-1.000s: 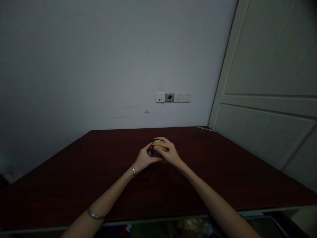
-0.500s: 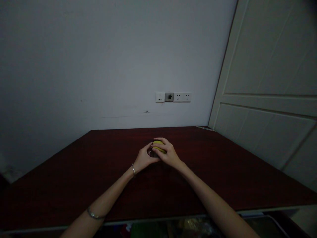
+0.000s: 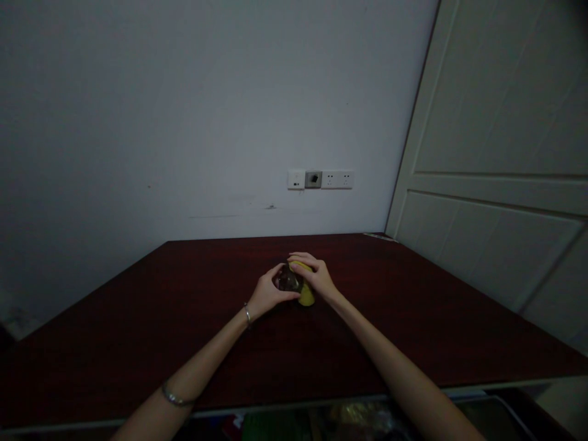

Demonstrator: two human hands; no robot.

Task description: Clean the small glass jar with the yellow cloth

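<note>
My left hand [image 3: 271,288] is curled around a see-through, rounded glass [image 3: 288,280] above the middle of the table. The tabletop's dark red shows through the glass, and its exact shape is hard to make out. My right hand [image 3: 318,277] grips a yellow cloth [image 3: 307,296] at the glass's right side. Part of the cloth shows at the top under the fingers, and a lower flap hangs below the palm. Both hands are close together, with the cloth against the glass.
The dark red table [image 3: 184,331] reaches back to a pale wall [image 3: 206,122] with sockets [image 3: 337,179]. To the right is a light panelled door [image 3: 500,141]. Below the table's front edge, assorted items [image 3: 358,419] lie in an open space.
My right hand has shifted slightly right with the yellow cloth, uncovering more of the glass. The cloth's lower flap now shows below the palm. My left hand has hardly moved.
</note>
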